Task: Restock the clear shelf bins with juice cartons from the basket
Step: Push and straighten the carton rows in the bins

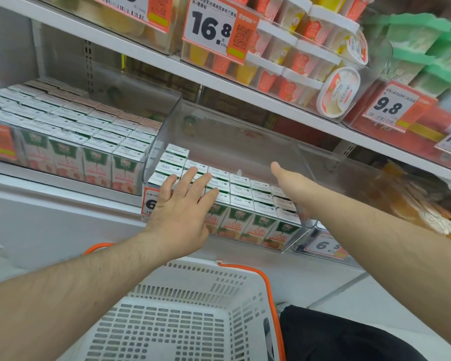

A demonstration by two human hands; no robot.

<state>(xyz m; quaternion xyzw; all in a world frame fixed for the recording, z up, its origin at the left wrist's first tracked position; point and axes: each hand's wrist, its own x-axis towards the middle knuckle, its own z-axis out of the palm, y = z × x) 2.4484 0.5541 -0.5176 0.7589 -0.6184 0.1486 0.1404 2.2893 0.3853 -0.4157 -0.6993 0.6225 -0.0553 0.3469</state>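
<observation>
Juice cartons (241, 190) fill the front rows of the middle clear bin (232, 131), and both hands are on them. The left hand (182, 204) lies flat, its fingers (202, 182) straight and spread across the carton tops, holding nothing. The right hand (288, 187) stands edge-on against the right side of the block, thumb raised; its fingers are hidden behind the palm and the bin wall, so whether they curl round a carton cannot be told.

Beyond the fingertips, the back of the bin is bare, apart from a short column of cartons at its left wall. Left of the left hand, a second bin (71, 142) is packed full with similar cartons. Below the wrists, the white basket (188, 321) with orange handles shows only bare mesh in the part in view; no cartons can be seen in it.

The step looks like squaring up the rows. The risk lies in the pushing: pressure from the flat left hand on the tops could tip a front carton or buckle a row, since nothing braces the block from behind. A sideways shove from the right hand could jam cartons against the bin wall or nudge the whole bin on its shelf (63, 194). The price tag (150, 201) under the left palm could also be knocked loose.
</observation>
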